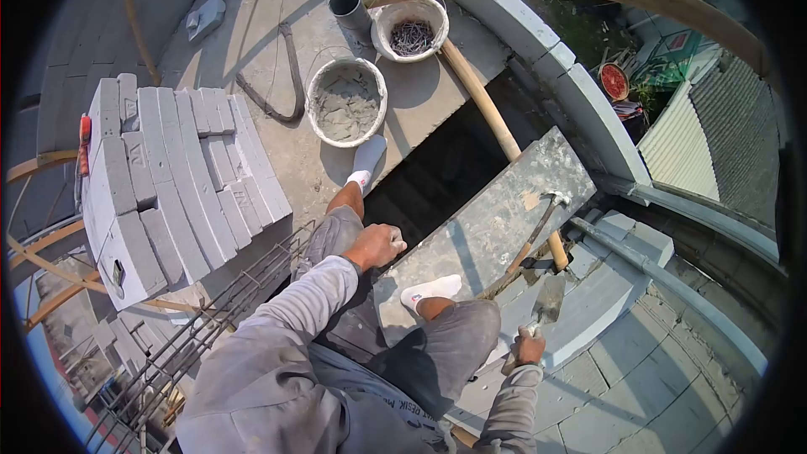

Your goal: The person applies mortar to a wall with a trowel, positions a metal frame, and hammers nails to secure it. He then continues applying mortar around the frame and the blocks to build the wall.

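Note:
My right hand (pixel 528 347) is wrapped round the handle of a pointing trowel (pixel 550 299), its grey blade held over the pale blocks at the lower right. Over my knee, beside the dark opening, my left hand (pixel 377 246) is curled into a fist, and nothing shows in it. A hammer (pixel 531 238) lies across the edge of a mortar-spotted board (pixel 483 219), just beyond the trowel. One of my feet rests on this board. My other foot is on the concrete slab, close to a white bucket (pixel 346 102) of grey mortar.
A dark opening (pixel 441 164) gapes between the slab and the board. Behind the mortar stand a bucket of nails (pixel 412 29) and a grey pipe piece (pixel 349 13). Stacked light blocks (pixel 172 176) and rebar (pixel 202 328) lie left. A curved block wall (pixel 538 42) drops off at right.

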### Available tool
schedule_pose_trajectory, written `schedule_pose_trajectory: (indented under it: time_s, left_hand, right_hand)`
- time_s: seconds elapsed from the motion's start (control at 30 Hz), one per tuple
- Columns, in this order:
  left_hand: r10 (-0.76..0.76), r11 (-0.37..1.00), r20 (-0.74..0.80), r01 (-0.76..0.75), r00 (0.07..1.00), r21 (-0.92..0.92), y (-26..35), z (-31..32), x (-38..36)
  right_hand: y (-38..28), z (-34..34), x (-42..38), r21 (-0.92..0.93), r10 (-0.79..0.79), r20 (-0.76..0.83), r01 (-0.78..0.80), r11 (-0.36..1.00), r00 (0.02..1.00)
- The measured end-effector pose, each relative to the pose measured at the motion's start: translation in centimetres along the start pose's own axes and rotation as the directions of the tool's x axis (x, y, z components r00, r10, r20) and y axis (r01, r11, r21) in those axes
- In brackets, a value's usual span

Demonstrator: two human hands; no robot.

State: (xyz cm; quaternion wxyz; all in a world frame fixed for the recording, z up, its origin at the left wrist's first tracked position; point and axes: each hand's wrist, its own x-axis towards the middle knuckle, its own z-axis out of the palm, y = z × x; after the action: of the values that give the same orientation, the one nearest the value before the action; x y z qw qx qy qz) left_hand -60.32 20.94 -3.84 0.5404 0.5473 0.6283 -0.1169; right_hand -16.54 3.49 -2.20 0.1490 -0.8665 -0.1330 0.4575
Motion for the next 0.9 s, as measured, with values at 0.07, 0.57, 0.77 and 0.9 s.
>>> schedule_pose_trajectory:
  time_s: [0.07, 0.57, 0.77, 0.9]
  left_hand:
    - [0.168, 0.956, -0.229, -0.215, 0.959, -0.199, -1.6, -0.4, 0.1]
    - [-0.362, 0.767, -0.583, -0.123, 0.727, -0.630, -14.5, -22.4, -0.7]
    - [-0.528, 0.663, -0.510, -0.046, 0.679, -0.748, -20.8, -31.2, -5.8]
    - [-0.585, 0.606, -0.448, -0.003, 0.676, -0.795, -21.4, -31.6, -7.4]
  right_hand:
    - [-2.0, -0.1, -2.0, -0.123, -0.071, -0.010, 0.069, 0.990, 0.997]
    - [-35.8, 19.3, -14.0, -0.464, -0.125, 0.486, 0.377, 0.802, 0.865]
    - [-46.6, 30.6, -14.4, -0.498, -0.084, 0.641, 0.497, 0.710, 0.763]
    - [-48.0, 37.4, -11.1, -0.595, 0.020, 0.713, 0.591, 0.545, 0.700]
